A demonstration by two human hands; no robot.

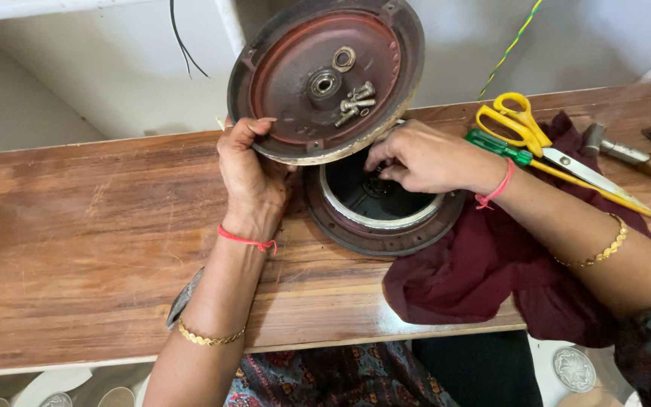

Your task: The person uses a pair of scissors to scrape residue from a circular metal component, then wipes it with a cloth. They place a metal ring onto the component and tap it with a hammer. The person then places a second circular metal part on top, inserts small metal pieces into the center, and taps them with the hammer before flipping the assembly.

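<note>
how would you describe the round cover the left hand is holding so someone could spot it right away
On the long wooden bench, look at the back edge near the middle, where the left hand grips a tilted round metal cover. It is reddish-brown inside with a centre bearing and loose bolts lying in it. Unlike the round housing lying flat below it, this one is raised on edge.

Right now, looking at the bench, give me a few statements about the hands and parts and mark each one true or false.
1. The left hand holds the round cover tilted up. True.
2. Loose bolts lie inside that cover. True.
3. The right hand grips the scissors. False: its fingers reach into the round housing.
4. The scissors have blue handles. False: yellow.
5. A dark red cloth lies under the right forearm. True.
</note>
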